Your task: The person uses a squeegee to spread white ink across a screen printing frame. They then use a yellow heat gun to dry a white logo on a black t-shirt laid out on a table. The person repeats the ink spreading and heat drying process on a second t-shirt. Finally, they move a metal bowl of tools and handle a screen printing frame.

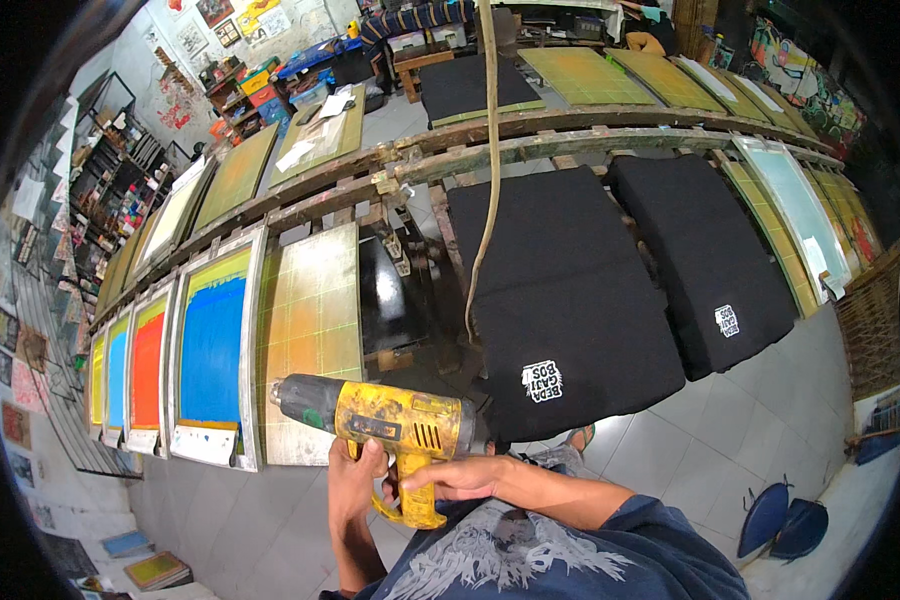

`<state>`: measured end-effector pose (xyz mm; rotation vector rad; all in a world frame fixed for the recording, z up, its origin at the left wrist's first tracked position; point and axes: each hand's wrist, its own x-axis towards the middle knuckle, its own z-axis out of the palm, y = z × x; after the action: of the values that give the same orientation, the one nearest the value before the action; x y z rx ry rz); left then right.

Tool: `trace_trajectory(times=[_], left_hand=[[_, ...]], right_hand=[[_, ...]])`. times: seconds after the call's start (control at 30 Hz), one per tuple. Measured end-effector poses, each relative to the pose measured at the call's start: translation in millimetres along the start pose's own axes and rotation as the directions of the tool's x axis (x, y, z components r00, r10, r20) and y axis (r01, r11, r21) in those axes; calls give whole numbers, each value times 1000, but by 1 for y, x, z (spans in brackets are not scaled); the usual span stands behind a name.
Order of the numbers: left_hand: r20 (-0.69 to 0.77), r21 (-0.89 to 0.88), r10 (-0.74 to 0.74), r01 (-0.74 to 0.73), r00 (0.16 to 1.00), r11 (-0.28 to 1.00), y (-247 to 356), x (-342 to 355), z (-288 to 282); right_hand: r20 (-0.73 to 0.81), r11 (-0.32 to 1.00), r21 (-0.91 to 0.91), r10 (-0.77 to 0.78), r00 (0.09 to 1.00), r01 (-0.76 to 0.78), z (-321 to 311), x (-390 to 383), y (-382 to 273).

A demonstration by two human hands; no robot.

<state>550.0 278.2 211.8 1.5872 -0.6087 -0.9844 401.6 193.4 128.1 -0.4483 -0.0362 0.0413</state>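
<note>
A worn yellow heat gun (410, 415) with a black nozzle points to the left in front of my body. My left hand (353, 478) grips it under the barrel by the front of the handle, its thumb up against the yellow body. Around the handle close the fingers of my right hand (460, 478), whose forearm comes in from the right. Just beyond the gun's rear end lies a black T-shirt (570, 290) on a board, with a small white print near its close edge. To its right is a second black T-shirt (715, 250) with a similar print.
A pale cord (492, 150) hangs from above toward the gun. Left stand screen-printing frames with blue (213, 350) and red (147, 350) ink, beside a bare board (310, 340). Wooden rails (370, 190) cross behind. At upper right, a person (653, 28) is partly visible.
</note>
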Motion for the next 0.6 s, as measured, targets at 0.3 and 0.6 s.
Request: trace_trajectory(times=[0.3, 0.6], left_hand=[[207, -23, -54, 60, 977, 998, 16, 1, 5], [-53, 37, 119, -117, 991, 992, 31, 27, -16]], right_hand=[[-121, 977, 144, -139, 983, 156, 1, -8, 31], [-148, 733, -677, -49, 988, -65, -14, -9, -2]])
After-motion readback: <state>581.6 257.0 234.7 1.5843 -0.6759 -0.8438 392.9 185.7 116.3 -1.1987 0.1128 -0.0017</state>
